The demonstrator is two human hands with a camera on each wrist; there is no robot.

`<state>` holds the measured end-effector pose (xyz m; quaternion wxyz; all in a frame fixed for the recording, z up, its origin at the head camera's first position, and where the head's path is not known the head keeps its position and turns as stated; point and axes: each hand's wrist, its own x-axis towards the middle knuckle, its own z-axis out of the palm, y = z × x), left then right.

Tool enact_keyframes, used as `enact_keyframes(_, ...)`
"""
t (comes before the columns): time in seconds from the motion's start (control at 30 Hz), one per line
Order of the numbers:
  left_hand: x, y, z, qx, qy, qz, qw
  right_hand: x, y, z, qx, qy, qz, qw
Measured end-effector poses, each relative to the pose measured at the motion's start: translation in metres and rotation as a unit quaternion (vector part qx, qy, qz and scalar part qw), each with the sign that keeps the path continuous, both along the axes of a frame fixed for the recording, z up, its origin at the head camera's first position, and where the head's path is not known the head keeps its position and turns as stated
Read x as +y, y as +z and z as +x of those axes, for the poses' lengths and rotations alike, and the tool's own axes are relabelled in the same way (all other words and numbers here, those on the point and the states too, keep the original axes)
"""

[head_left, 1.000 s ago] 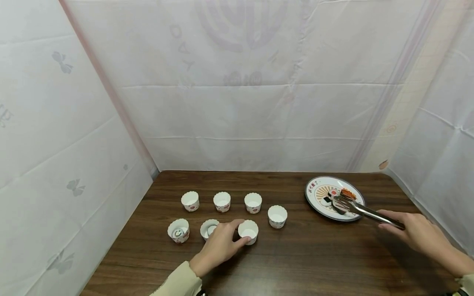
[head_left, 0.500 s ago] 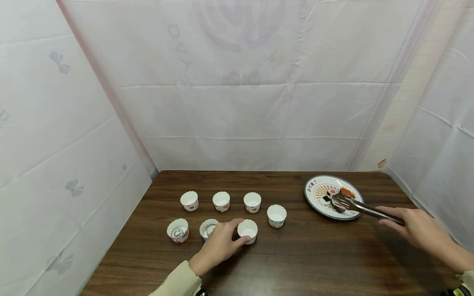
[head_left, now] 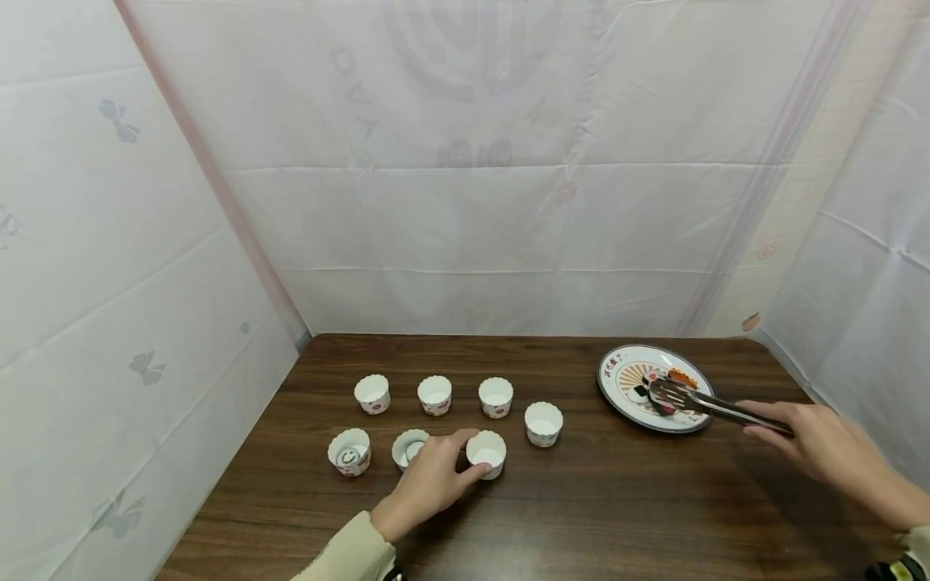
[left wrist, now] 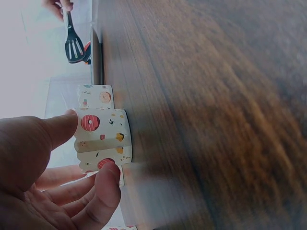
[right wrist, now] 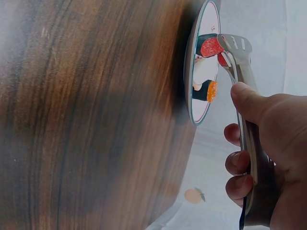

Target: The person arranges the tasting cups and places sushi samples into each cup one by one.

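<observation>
My left hand [head_left: 430,482] holds a white paper baking cup [head_left: 490,458] between thumb and fingers. In the left wrist view that cup [left wrist: 103,136] shows printed donuts and stands upright on the table. My right hand [head_left: 828,444] grips metal tongs [head_left: 730,411], their slotted heads over a round plate [head_left: 617,397]. On it lie several sushi pieces; one has an orange topping [head_left: 683,378]. In the right wrist view the tong heads are at a red-topped sushi piece [right wrist: 211,46]; I cannot tell whether they pinch it. An orange-topped piece [right wrist: 211,91] sits lower on the plate.
Three paper cups stand in a back row, including the left one [head_left: 372,395]. Another cup [head_left: 543,425] stands right of the held one. A front-left cup [head_left: 349,453] contains a round piece; its neighbour [head_left: 402,448] is partly behind my left hand. White cloth [head_left: 465,242] encloses the table.
The tong heads have moved slightly left over the plate and turned a little. My left hand stays on the same cup.
</observation>
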<state>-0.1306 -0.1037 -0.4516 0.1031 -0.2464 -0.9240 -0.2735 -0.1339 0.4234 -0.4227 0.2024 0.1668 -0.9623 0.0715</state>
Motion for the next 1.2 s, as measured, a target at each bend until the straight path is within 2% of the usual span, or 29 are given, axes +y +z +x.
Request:
enact_keyframes(0.33,-0.001,0.0,0.001,0.005,0.002,-0.004,1.0,-0.005,0.001,-0.003,-0.058,-0.01,-0.006,0.998)
enact_keyframes(0.63,-0.001,-0.001,0.001,0.0,0.002,-0.008,1.0,-0.002,-0.006,0.0,-0.079,-0.022,-0.007,0.997)
enact_keyframes(0.87,0.001,0.0,-0.002,0.0,0.001,-0.007,1.0,-0.001,-0.011,0.002,-0.054,-0.018,-0.01,0.998)
enact_keyframes(1.2,0.0,0.0,0.0,-0.001,0.003,-0.007,1.0,-0.004,-0.011,0.003,-0.111,-0.043,-0.029,0.992)
